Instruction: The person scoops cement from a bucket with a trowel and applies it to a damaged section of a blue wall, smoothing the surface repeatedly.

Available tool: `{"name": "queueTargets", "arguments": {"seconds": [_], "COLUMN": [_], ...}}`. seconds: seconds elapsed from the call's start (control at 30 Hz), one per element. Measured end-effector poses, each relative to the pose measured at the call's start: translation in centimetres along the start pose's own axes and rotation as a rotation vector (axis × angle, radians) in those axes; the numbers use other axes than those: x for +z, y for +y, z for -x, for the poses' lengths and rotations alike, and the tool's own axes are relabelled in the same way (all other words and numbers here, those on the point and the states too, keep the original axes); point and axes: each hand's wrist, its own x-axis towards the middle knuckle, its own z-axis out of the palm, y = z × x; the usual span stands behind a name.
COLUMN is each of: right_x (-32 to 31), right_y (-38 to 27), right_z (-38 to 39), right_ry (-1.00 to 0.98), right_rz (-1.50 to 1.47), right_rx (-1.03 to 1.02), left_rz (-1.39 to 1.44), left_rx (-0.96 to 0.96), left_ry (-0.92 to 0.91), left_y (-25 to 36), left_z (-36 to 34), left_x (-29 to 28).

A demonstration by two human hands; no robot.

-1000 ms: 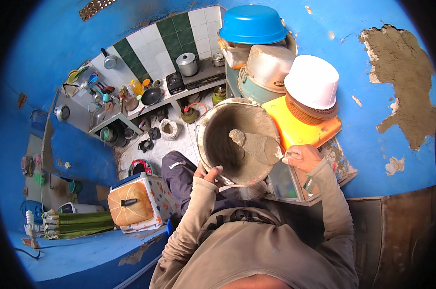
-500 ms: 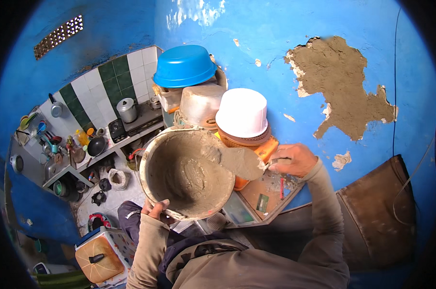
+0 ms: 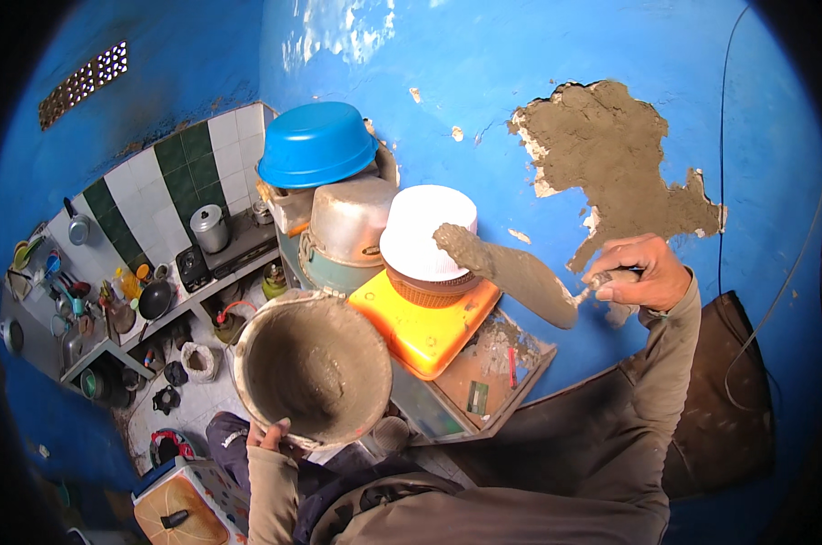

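My left hand (image 3: 273,436) grips the near rim of a mortar-coated bucket (image 3: 315,372), tilted so its inside faces me. Wet grey mortar lines its walls and bottom. My right hand (image 3: 645,272) is closed round the handle of a trowel (image 3: 529,283), held up to the right of the bucket, in front of the wall. A lump of mortar (image 3: 462,250) sits at the blade's left tip, and more coats the blade. On the blue wall beyond, a ragged patch of grey-brown mortar (image 3: 610,154) fills a broken area, with pale chipped edges.
Stacked beside the wall are a blue basin (image 3: 315,143), a metal pot (image 3: 349,220) and a white tub (image 3: 429,227) above an orange box (image 3: 402,327). A worn cabinet (image 3: 497,372) stands below. A kitchen counter with a frying pan (image 3: 156,298) lies left. A cable (image 3: 725,182) hangs down the wall.
My right hand has lifted the trowel out of the bucket, right and up toward the wall patch, with mortar on it. The bucket has shifted left and lower.
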Motion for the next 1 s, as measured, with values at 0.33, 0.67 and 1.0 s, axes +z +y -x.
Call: {"name": "queueTargets", "arguments": {"seconds": [0.33, 0.67, 1.0], "right_x": [-7.9, -10.7, -10.9], "right_y": [12.7, 7.2, 5.9], "right_z": [-1.7, 2.6, -1.9], "right_ry": [0.454, 0.744, 0.650], "right_rz": [-0.487, -0.220, 1.680], "right_rx": [0.342, 0.189, 0.259], "left_rz": [-0.219, -0.032, -0.031], "left_rx": [0.031, 0.097, -0.096], "left_ry": [0.153, 0.198, 0.223], "left_y": [-1.1, -4.6, -9.3], "left_z": [-1.6, -4.2, -15.2], "left_x": [-2.6, -5.8, -14.4]}}
